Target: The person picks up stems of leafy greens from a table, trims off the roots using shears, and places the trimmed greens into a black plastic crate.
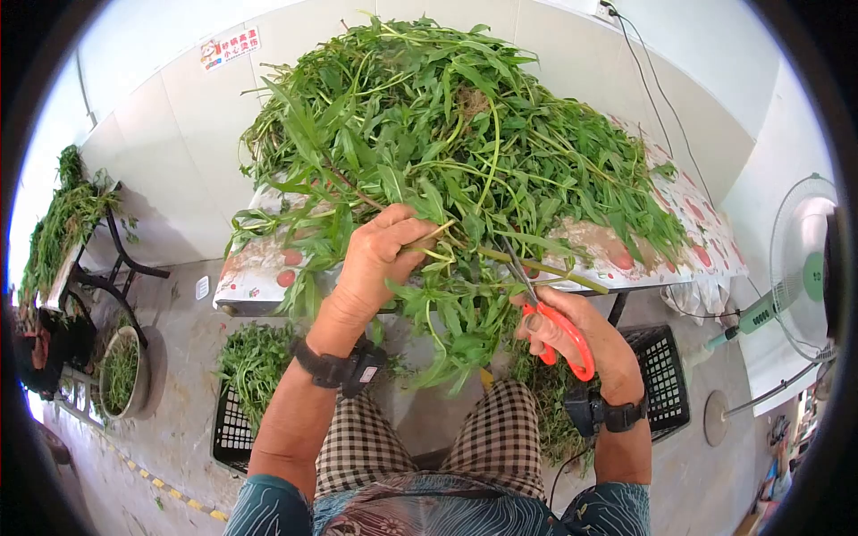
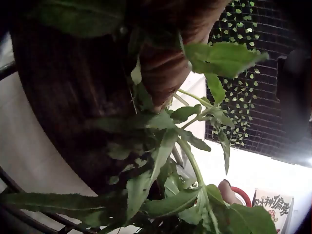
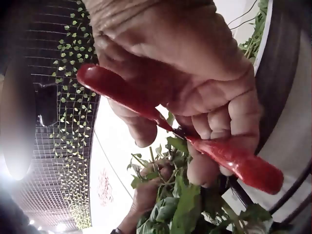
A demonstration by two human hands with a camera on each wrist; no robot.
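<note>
My left hand [image 1: 384,255] pinches leafy green stems [image 1: 438,234] at the front edge of a big heap of plants [image 1: 429,116]. In the left wrist view the hand [image 2: 168,68] is partly covered by leaves [image 2: 195,141]. My right hand [image 1: 585,326] grips red-handled scissors [image 1: 572,338], whose blades lie among the stems just right of the left hand. The right wrist view shows the red handles [image 3: 239,163] spread apart, with the right hand's [image 3: 180,73] fingers curled round them. A thick stem [image 1: 563,271] crosses by the blades.
The heap lies on a table with a patterned cloth [image 1: 250,272]. Below stand black crates, left [image 1: 232,438] and right [image 1: 666,384], with greens in the left one. A fan [image 1: 809,268] stands at the right; a round tub [image 1: 125,371] and another plant-laden table are at the left.
</note>
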